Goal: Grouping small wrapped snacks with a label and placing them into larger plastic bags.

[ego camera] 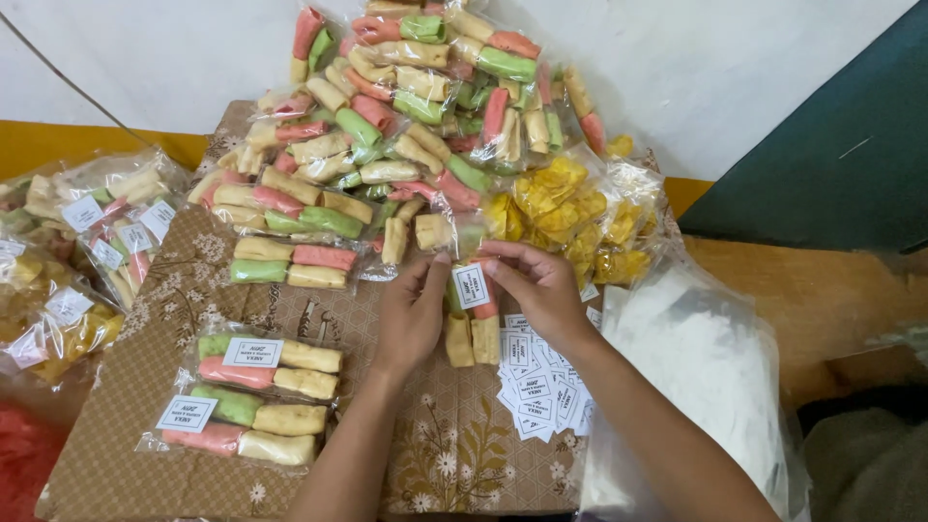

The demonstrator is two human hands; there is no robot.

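Both hands pinch 1 clear snack pack (471, 324) just beside the loose label stack (536, 382), left hand (411, 314) and right hand (536, 285) fingers clamped on it, so the white label (471, 286) might stick crooked if the plastic slips.

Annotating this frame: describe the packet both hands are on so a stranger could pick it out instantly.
Start at the big heap of pink, green and cream roll packets at the top of the patterned mat. Just below it, left hand and right hand pinch one clear packet. Only this packet stands on end, its white label between fingertips.
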